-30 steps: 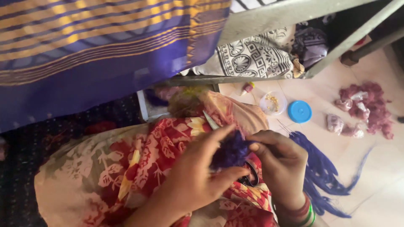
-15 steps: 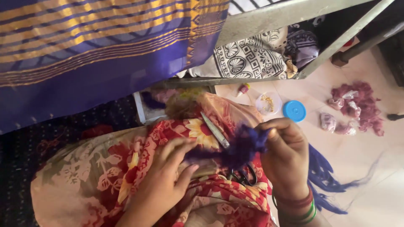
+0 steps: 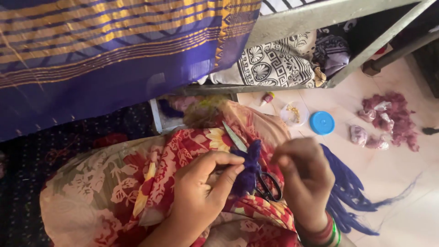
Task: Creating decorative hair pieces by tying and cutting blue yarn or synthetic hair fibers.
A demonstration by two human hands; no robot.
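My left hand (image 3: 208,190) pinches a small tuft of dark purple thread (image 3: 249,167) between thumb and fingers, over my lap in red floral cloth (image 3: 151,183). My right hand (image 3: 304,176) is curled just right of the tuft, fingertips closed near its top; whether it grips a strand I cannot tell. A pair of scissors (image 3: 256,169) lies on my lap under the tuft, blades pointing up-left, black handles by my right hand.
Purple cloth with gold stripes (image 3: 105,50) hangs at top left. A grey metal frame (image 3: 292,20) crosses above patterned fabric (image 3: 274,64). On the floor lie loose purple threads (image 3: 350,192), a blue lid (image 3: 322,122), a clear tub (image 3: 295,113) and maroon thread heaps (image 3: 393,119).
My left hand rose from the lap and closed on the purple tuft. My right hand dropped and moved right, off the tuft's top; the tuft is now bunched narrower.
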